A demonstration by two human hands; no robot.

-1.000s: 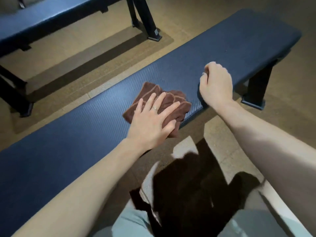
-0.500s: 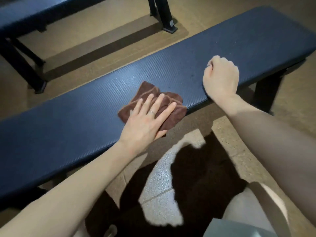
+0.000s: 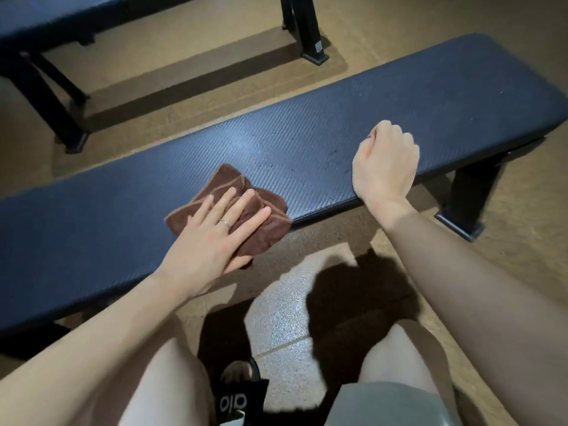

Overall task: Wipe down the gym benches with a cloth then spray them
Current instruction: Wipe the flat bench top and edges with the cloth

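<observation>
A dark blue padded gym bench runs across the view in front of me. A folded brown cloth lies on its near half. My left hand presses flat on the cloth, fingers spread and the thumb at the cloth's near edge. My right hand rests as a closed fist on the bench's near edge, well to the right of the cloth. Between the two hands the bench top shows faint streaks. No spray bottle is in view.
A second dark bench stands behind, its black legs on the tan floor. The front bench's right leg is by my right arm. My knees and a black sandal are below the bench.
My left hand has slid the cloth to the left along the bench, widening the gap to my right fist. The right fist stays on the bench's edge. The camera has tilted downward.
</observation>
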